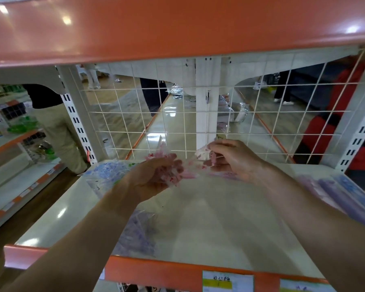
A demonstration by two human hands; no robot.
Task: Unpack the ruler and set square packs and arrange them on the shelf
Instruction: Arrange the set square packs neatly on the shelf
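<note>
your left hand [154, 178] and right hand [234, 159] pinch a clear, pink-printed pack [189, 167], long axis left-right, above the back edge of the shelf [198, 228].

A shop: gondola shelf [198, 207] with price labels [228, 281]

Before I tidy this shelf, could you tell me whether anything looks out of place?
The blue pack at the back left seems to poke over the shelf edge, and a purple pack lies skewed near the front. The left hand and right hand grip a pink pack.
</note>
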